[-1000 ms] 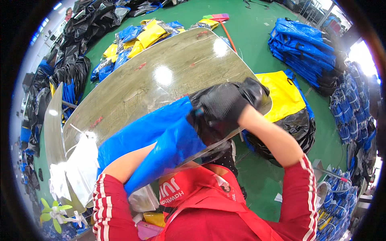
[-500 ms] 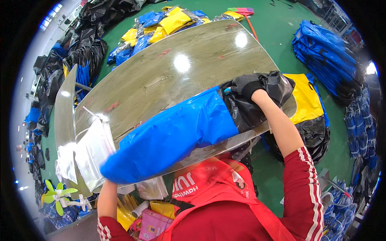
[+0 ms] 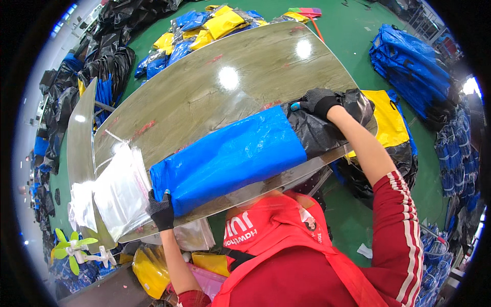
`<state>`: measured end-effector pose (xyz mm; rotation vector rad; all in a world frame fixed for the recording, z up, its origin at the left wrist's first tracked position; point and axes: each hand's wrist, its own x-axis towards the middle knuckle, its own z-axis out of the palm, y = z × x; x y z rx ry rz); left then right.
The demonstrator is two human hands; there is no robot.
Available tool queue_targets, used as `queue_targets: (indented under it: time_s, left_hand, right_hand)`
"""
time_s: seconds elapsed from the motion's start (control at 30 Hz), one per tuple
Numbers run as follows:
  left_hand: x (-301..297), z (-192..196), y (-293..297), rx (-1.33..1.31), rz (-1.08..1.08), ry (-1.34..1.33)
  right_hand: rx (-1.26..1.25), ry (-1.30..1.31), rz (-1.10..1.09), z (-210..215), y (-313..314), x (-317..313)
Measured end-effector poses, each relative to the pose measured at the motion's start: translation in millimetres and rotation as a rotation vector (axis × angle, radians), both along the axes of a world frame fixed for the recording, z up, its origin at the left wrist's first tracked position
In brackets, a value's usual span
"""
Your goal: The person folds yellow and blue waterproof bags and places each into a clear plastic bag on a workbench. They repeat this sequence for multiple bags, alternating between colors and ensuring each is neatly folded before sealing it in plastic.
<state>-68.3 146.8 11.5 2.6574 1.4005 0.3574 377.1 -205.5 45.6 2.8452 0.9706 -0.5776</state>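
A folded blue-and-black plastic sheet [image 3: 235,153] lies lengthwise along the near side of the grey-brown table [image 3: 184,97]. Its blue part stretches left and its black part is bunched at the right. My left hand [image 3: 161,210], in a dark glove, grips the left end of the blue part, with the thumb on top. My right hand [image 3: 318,104], in a dotted dark glove, is closed on the far edge of the black part. A stack of clear plastic bags [image 3: 120,187] lies just left of my left hand.
Packed blue and yellow bundles [image 3: 222,24] are heaped beyond the table. A yellow-and-black bundle [image 3: 386,123] is at its right end. A large blue pile [image 3: 409,71] lies on the green floor. A small green-bladed fan [image 3: 74,250] stands at lower left.
My left hand has come into view at the sheet's left end. That end, raised and blurred before, now lies flatter and squarer on the table. The right hand has barely shifted.
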Motion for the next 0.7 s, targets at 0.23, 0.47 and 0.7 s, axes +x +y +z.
queue_targets:
  time_s: [0.23, 0.47, 0.7]
  left_hand:
    - [141, 80, -112, -0.129, -0.981, -0.437]
    - [222, -10, -187, 0.065, -1.061, -0.112]
    - [248, 15, -199, -0.011, -1.294, -0.451]
  right_hand:
    - [-0.089, -0.159, -0.065, -13, 13, -15]
    - [0.227, -0.415, 0.308, 68, -58, -26]
    - [0.372, -0.316, -0.051, 5, -103, 16]
